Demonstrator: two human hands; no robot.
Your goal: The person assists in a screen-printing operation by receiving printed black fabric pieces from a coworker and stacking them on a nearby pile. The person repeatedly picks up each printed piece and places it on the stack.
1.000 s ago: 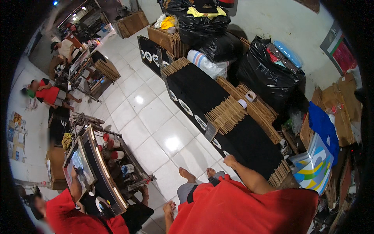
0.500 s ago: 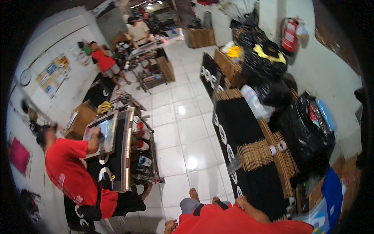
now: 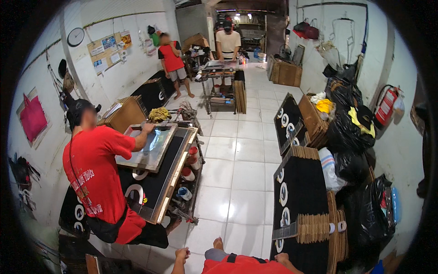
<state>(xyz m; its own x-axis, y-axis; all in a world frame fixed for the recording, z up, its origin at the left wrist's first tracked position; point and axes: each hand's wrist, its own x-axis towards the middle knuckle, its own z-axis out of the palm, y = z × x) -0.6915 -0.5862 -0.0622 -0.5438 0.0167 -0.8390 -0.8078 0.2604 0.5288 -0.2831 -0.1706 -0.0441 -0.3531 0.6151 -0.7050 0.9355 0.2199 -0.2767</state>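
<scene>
Currently, my left hand is out beside my red shirt, fingers loosely parted, empty. My right hand is near the black panels at right; its grip I cannot tell. White-ringed prints face the aisle, presumably avoiding contact.

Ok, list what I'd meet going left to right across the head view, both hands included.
Pink bag, wall clock, bulletin board, left hand, right hand, nearer row of brown board edges, red fire extinguisher.
</scene>
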